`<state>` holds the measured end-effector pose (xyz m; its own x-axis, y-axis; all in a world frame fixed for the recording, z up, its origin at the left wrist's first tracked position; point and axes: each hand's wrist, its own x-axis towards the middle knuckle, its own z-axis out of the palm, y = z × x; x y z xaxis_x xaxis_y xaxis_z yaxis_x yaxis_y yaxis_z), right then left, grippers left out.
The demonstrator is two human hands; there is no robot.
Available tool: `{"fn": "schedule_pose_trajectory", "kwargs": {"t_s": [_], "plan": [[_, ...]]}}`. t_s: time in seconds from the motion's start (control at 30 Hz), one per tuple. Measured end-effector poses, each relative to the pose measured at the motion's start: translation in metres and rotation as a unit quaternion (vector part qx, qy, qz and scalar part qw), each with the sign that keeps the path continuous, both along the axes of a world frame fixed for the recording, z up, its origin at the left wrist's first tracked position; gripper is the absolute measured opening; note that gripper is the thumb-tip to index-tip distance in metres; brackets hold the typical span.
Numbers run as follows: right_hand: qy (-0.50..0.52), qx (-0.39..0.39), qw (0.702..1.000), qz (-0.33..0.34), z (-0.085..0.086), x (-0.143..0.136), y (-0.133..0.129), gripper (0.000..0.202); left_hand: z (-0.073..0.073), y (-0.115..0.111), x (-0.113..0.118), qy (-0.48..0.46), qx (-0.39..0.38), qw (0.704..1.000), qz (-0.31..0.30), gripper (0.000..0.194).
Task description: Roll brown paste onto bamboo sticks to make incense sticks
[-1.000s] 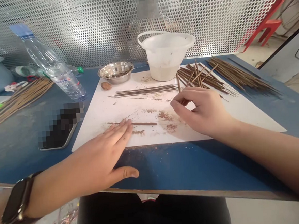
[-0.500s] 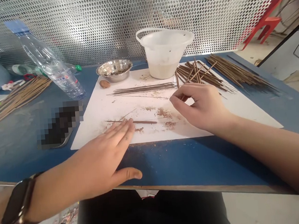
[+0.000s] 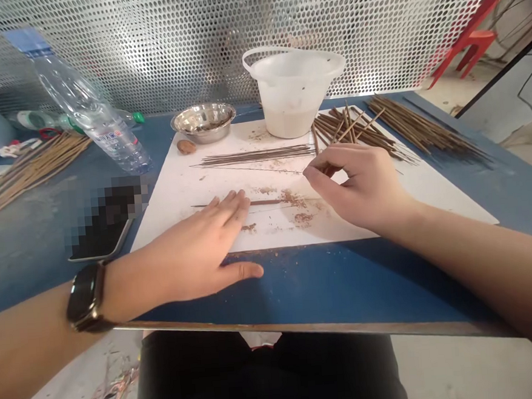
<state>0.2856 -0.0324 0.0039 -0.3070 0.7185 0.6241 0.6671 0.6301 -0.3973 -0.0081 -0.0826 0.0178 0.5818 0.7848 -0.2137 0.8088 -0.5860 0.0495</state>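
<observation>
My left hand (image 3: 212, 240) lies flat with its fingers stretched out on a thin brown stick (image 3: 266, 202) on the white sheet (image 3: 187, 190). The stick's dark, pointed end shows left of the fingers; its middle is hidden beneath them. My right hand (image 3: 358, 187) is closed in a pinch, thumb against forefinger, at the right end of a hair-thin dark wire (image 3: 250, 168). Just beyond that wire, several dark thin rods (image 3: 258, 156) lie side by side. Brown crumbs (image 3: 301, 217) are scattered between my hands.
A white bucket (image 3: 286, 95) with cloudy liquid and a metal bowl (image 3: 203, 122) stand at the back, a brown nut-like lump (image 3: 186, 146) near the bowl. Brown sticks are heaped (image 3: 356, 129) and bundled (image 3: 425, 127) at right. A bottle (image 3: 101, 123) and phone (image 3: 106, 226) occupy the left.
My left hand has slid forward and slightly right, and the brown stick under it has rolled away from me. My right hand has barely moved and keeps its pinch.
</observation>
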Motion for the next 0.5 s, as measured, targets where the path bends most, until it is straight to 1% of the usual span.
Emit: {"fn": "schedule_pose_trajectory", "kwargs": {"t_s": [0.13, 0.2, 0.27, 0.37, 0.43, 0.5], "plan": [[-0.006, -0.005, 1.000, 0.003, 0.000, 0.000, -0.001, 0.022, -0.002, -0.031, -0.006, -0.026, 0.011, 0.999, -0.017, 0.117], [-0.006, -0.008, 1.000, 0.009, 0.000, -0.001, -0.002, 0.023, -0.002, -0.037, -0.005, -0.022, 0.008, 1.000, -0.015, 0.118], [-0.004, -0.009, 1.000, 0.019, 0.000, -0.002, -0.003, 0.022, 0.000, -0.032, -0.001, -0.008, 0.000, 1.000, -0.011, 0.119], [-0.003, -0.012, 0.999, 0.032, 0.002, -0.003, -0.006, 0.023, 0.002, -0.010, 0.006, 0.004, -0.006, 1.000, -0.009, 0.118], [-0.006, -0.021, 0.999, 0.027, 0.005, -0.004, -0.008, 0.025, 0.003, 0.005, 0.009, 0.008, -0.006, 1.000, -0.013, 0.115], [-0.012, -0.030, 0.999, 0.017, 0.006, -0.004, -0.009, 0.027, 0.002, 0.012, 0.010, 0.011, -0.002, 1.000, -0.021, 0.115]]}}
